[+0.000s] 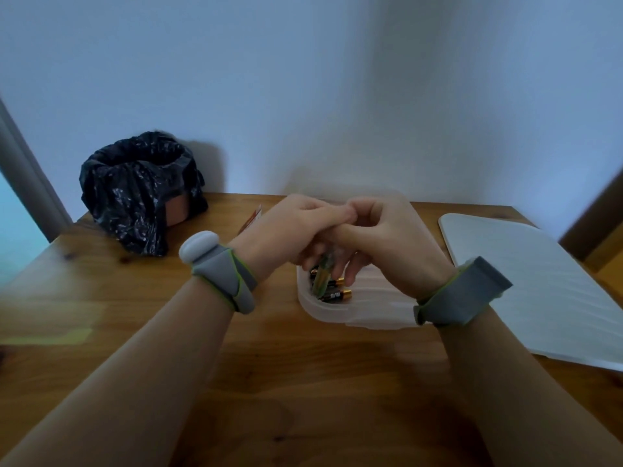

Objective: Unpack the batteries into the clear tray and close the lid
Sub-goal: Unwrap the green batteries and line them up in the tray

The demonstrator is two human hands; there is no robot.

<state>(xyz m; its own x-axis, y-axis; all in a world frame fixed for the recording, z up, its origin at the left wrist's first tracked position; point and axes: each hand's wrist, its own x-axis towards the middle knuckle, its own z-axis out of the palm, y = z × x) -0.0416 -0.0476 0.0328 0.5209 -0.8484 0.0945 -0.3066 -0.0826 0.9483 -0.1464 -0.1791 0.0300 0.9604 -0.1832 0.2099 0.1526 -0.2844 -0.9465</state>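
Left wrist, left of frame centre: you wear a grey fabric left strap [232, 284] edged in green, with a white oval pod [199, 247] on its outer side. Right wrist, right of centre: you wear a matching grey, green-edged right strap [448, 305] with a boxy grey block [485, 281]. Your forearms, left hand [283, 230] and right hand [391, 241] are bare.

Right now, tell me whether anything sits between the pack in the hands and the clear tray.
Nothing visible does. The left hand and right hand hold the battery pack directly over the open clear tray, where only loose batteries lie. The lid rests apart on the table, right of the tray.
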